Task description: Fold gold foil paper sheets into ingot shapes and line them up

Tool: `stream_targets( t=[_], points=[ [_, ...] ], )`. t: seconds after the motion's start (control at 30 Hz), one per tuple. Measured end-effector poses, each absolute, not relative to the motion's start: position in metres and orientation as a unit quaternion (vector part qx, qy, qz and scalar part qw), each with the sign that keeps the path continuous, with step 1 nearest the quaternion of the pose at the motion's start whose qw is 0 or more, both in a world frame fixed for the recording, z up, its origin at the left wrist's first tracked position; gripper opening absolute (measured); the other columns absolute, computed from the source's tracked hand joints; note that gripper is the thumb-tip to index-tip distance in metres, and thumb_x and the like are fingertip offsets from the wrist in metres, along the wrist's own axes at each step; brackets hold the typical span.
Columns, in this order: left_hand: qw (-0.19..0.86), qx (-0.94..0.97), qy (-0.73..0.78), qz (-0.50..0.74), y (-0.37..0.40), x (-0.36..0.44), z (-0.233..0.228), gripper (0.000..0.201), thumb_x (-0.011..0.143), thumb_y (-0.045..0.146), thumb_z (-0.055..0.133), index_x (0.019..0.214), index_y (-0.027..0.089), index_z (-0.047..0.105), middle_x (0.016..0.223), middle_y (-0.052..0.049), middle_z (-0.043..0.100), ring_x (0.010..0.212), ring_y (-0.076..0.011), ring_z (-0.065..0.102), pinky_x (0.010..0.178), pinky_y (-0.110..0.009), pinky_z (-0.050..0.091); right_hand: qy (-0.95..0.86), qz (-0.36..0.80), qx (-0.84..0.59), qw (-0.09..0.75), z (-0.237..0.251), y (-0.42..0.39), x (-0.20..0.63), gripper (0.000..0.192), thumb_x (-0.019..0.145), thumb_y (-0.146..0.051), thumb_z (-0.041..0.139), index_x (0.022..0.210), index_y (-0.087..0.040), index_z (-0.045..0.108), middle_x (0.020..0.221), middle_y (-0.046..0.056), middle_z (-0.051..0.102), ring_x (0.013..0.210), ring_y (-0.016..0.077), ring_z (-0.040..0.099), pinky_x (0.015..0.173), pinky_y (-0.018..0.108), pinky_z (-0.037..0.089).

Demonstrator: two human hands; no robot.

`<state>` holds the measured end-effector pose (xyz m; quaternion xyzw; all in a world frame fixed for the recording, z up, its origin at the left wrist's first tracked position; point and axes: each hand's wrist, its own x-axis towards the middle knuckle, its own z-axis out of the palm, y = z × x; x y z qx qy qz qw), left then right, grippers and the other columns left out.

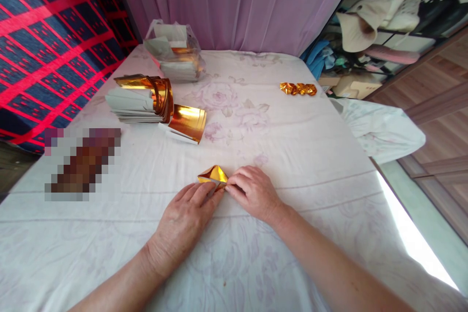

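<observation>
Right at the near middle of the bed sheet point(310, 156) lies a small folded gold paper point(214, 175), shiny foil on the outside, creased into a pointed, faceted shape with a dull grey underside showing at its near edge. Both hands press on it. The left hand point(186, 217) lies flat, palm down, its fingers point(204, 192) stretched forward so the tips rest on the near left edge of the paper. The right hand point(254, 192) curls over from the right, its fingers point(234, 183) bent and pinching the right corner of the paper against the sheet. Neither hand lifts the piece; it stays down on the cloth.

Underneath, the sheet is white, soft and slightly wrinkled, printed with pale lilac flowers. Farther off to the left sits a stack of gold sheets point(146, 100), grey faces up, several curling so the mirror-like gold shows; one curved gold leaf lies just beside it on the right. Beyond that, at the far left, a clear plastic bag point(175, 51) holds more of the same sheets. Far right, well apart from the hands, a short row of finished gold pieces point(298, 88) lies crumpled-looking and glittering. A sheer lilac curtain point(237, 0) hangs behind.
</observation>
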<state>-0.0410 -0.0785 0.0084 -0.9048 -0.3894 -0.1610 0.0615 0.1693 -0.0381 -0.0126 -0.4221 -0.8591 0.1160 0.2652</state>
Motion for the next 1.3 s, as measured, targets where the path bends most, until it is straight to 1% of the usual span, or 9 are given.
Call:
stream_targets(
  t=[0.1,0.23,0.37,0.5,0.6,0.8,0.97,1.07,1.3],
  points=[
    [0.065,-0.906,-0.389,-0.155,-0.079,-0.041,0.006,0.034,0.095,0.01,0.041,0.123,0.015,0.059,0.113,-0.012,0.065,0.099,-0.0232,0.064,0.086,-0.041,0.057,-0.844,0.136,-0.427,0.293,-0.012,-0.038,0.171,0.007,0.089,-0.017,0.056,0.084,-0.02,0.06,0.076,0.001,0.064,0.073,0.0165,0.057,0.071,0.03,0.041],
    [0.055,-0.905,-0.396,-0.144,-0.079,-0.041,0.005,0.034,0.093,0.009,0.044,0.123,0.015,0.059,0.113,-0.012,0.064,0.099,-0.023,0.063,0.086,-0.041,0.057,-0.83,0.146,-0.423,0.332,-0.011,-0.038,0.176,0.014,0.086,-0.01,0.051,0.082,-0.019,0.061,0.076,0.002,0.063,0.073,0.0162,0.057,0.069,0.03,0.043],
    [0.04,-0.904,-0.399,-0.145,-0.079,-0.041,0.005,0.034,0.093,0.01,0.045,0.124,0.016,0.059,0.114,-0.012,0.063,0.099,-0.0225,0.063,0.085,-0.041,0.058,-0.858,0.123,-0.382,0.321,-0.009,-0.041,0.18,0.025,0.084,-0.008,0.05,0.093,-0.02,0.069,0.087,0.004,0.066,0.08,0.0166,0.059,0.073,0.031,0.044],
    [0.053,-0.903,-0.403,-0.142,-0.079,-0.043,0.002,0.036,0.093,0.011,0.046,0.127,0.017,0.058,0.12,-0.012,0.062,0.1,-0.0223,0.064,0.087,-0.041,0.057,-0.886,0.094,-0.357,0.281,-0.006,-0.043,0.181,0.03,0.085,-0.008,0.05,0.101,-0.022,0.071,0.089,0.003,0.066,0.08,0.0172,0.057,0.072,0.033,0.042],
    [0.047,-0.908,-0.394,-0.137,-0.079,-0.045,-0.001,0.036,0.094,0.011,0.044,0.127,0.017,0.058,0.128,-0.011,0.062,0.106,-0.0228,0.063,0.091,-0.041,0.055,-0.895,0.085,-0.353,0.259,-0.004,-0.044,0.181,0.031,0.084,-0.008,0.053,0.105,-0.021,0.071,0.09,0.004,0.065,0.081,0.018,0.056,0.072,0.034,0.042],
    [0.023,-0.915,-0.381,-0.133,-0.08,-0.047,-0.001,0.037,0.093,0.01,0.047,0.129,0.014,0.056,0.125,-0.01,0.066,0.109,-0.0252,0.062,0.092,-0.043,0.054,-0.901,0.077,-0.349,0.246,-0.004,-0.044,0.181,0.033,0.085,-0.008,0.053,0.11,-0.021,0.07,0.091,0.005,0.064,0.081,0.0189,0.055,0.071,0.035,0.04],
    [0.019,-0.914,-0.381,-0.14,-0.079,-0.046,-0.002,0.038,0.094,0.01,0.044,0.131,0.015,0.055,0.125,-0.011,0.065,0.109,-0.0243,0.061,0.092,-0.043,0.053,-0.903,0.077,-0.348,0.238,-0.003,-0.044,0.181,0.033,0.086,-0.01,0.051,0.11,-0.022,0.07,0.091,0.005,0.065,0.081,0.0189,0.054,0.071,0.035,0.041],
    [0.021,-0.913,-0.383,-0.141,-0.08,-0.046,-0.004,0.038,0.093,0.01,0.047,0.13,0.014,0.055,0.123,-0.01,0.066,0.109,-0.0248,0.061,0.093,-0.043,0.053,-0.903,0.072,-0.353,0.236,-0.002,-0.044,0.181,0.031,0.087,-0.011,0.051,0.109,-0.022,0.07,0.09,0.005,0.065,0.081,0.0187,0.054,0.071,0.035,0.04],
    [0.03,-0.913,-0.384,-0.132,-0.08,-0.045,-0.002,0.038,0.094,0.009,0.042,0.13,0.015,0.056,0.123,-0.011,0.066,0.109,-0.0239,0.061,0.092,-0.042,0.053,-0.901,0.071,-0.344,0.253,-0.002,-0.044,0.181,0.032,0.086,-0.01,0.052,0.109,-0.021,0.07,0.089,0.004,0.065,0.079,0.0187,0.055,0.069,0.035,0.042]
  ],
)
